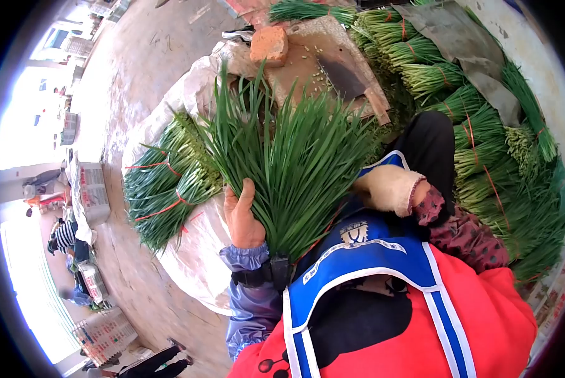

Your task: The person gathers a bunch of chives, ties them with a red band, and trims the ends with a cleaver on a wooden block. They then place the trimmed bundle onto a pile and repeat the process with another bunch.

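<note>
A large sheaf of long green leaves (295, 164) lies across my lap, its tips fanned away from me. My left hand (243, 217), bare with a blue sleeve, is at the left edge of the sheaf, thumb raised and apart from the fingers, the palm against the leaves. My right hand (386, 189) wears a pale glove and rests at the sheaf's right side, over the blue apron (358, 236); its fingers are hidden. Left of the sheaf, tied green bundles (175, 176) with red bands lie on white sacking (197, 264).
An orange brick (269, 45) sits on a worn board (314, 69) ahead. Many tied bundles (430, 79) are stacked at the right, partly under a grey cloth (462, 38). People (65, 236) and crates (105, 334) are at the far left.
</note>
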A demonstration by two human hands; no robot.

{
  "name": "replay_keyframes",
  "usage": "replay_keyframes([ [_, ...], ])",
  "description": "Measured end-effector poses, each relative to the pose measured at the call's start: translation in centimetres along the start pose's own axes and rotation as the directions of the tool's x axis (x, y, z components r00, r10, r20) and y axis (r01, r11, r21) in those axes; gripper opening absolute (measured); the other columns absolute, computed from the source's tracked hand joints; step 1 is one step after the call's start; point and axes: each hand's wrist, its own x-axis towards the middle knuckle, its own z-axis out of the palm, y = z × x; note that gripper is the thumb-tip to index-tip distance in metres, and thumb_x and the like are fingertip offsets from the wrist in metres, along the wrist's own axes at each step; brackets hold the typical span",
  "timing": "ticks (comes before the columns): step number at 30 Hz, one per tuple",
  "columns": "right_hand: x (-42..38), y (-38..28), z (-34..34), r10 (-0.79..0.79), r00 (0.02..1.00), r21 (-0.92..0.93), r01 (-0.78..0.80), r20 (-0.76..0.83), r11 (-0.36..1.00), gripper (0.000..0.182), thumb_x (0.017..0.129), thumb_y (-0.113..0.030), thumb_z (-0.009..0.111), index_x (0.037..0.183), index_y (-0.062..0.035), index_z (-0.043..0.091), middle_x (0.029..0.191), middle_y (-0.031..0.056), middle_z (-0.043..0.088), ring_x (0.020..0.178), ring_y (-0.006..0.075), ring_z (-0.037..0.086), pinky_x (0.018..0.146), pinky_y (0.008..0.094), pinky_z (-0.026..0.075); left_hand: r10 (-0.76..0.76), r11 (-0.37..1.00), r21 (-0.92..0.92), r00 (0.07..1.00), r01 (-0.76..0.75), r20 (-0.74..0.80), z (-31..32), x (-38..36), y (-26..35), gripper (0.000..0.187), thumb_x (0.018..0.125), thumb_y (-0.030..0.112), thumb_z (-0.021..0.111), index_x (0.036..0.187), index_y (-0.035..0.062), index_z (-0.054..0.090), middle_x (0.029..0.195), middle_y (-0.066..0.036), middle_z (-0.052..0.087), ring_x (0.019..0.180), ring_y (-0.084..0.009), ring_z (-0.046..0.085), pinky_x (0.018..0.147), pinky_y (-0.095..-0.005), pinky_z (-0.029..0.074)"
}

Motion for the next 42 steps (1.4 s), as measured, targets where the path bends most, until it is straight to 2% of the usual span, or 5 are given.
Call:
replay_keyframes([
  [16,9.2,-0.3,-1.8,-0.385,0.769,0.019,0.458,-0.511,0.889,0.063,0.065,0.001,0.067,0.126,-0.0145,0.063,0.123,0.0154,0.063,0.110,0.0415,0.059,0.094,0.0425,0.050,0.206,0.526,0.790,0.948,-0.315,0.241,2.7,-0.5,2.1,0.097,0.074,0.012,0.082,0.150,-0.0013,0.023,0.147,-0.023,0.040,0.133,-0.0304,0.044,0.112,-0.0407,0.034],
  [21,7.9,-6.3,-5.0,-0.115,0.871,0.860,0.490,-0.477,0.143,0.040,0.077,-0.008,0.069,0.117,-0.0045,0.065,0.100,0.0092,0.068,0.088,0.0233,0.065,0.078,0.0346,0.053,0.076,0.358,0.846,0.915,-0.396,0.396,3.6,-0.4,2.9,0.137,0.055,0.021,0.093,0.154,-0.0030,0.003,0.150,-0.025,0.033,0.136,-0.0330,0.038,0.114,-0.0407,0.030],
  [32,10.8,6.7,-0.1,0.165,0.216,0.263,0.586,-0.962,0.766,0.025,0.086,-0.015,0.065,0.106,-0.0018,0.067,0.084,0.0074,0.068,0.075,0.0180,0.065,0.070,0.0332,0.054,-0.185,0.762,0.640,0.980,0.100,0.067,3.0,1.4,4.0,0.042,0.081,0.009,0.075,0.116,-0.0094,0.061,0.105,-0.015,0.070,0.084,-0.0191,0.068,0.080,-0.0311,0.055],
  [34,7.5,6.3,-3.4,0.674,0.604,0.809,0.588,-0.425,-0.017,0.024,0.088,-0.012,0.067,0.112,-0.0076,0.063,0.088,0.0036,0.067,0.075,0.0154,0.063,0.063,0.0315,0.052,-0.159,0.789,0.608,0.985,0.091,0.060,2.2,1.5,3.9,0.041,0.082,0.010,0.074,0.116,-0.0096,0.061,0.104,-0.015,0.070,0.084,-0.0193,0.068,0.079,-0.0315,0.056],
  [42,2.1,-1.8,-6.4,0.221,0.258,0.333,0.568,-0.940,0.752,0.020,0.086,-0.010,0.069,0.104,-0.0035,0.064,0.083,0.0106,0.068,0.072,0.0196,0.067,0.062,0.0341,0.055,-0.125,0.818,0.567,0.992,0.101,0.004,2.9,1.5,3.2,0.040,0.084,0.010,0.074,0.116,-0.0095,0.060,0.102,-0.015,0.070,0.081,-0.0186,0.068,0.077,-0.0308,0.056],
])
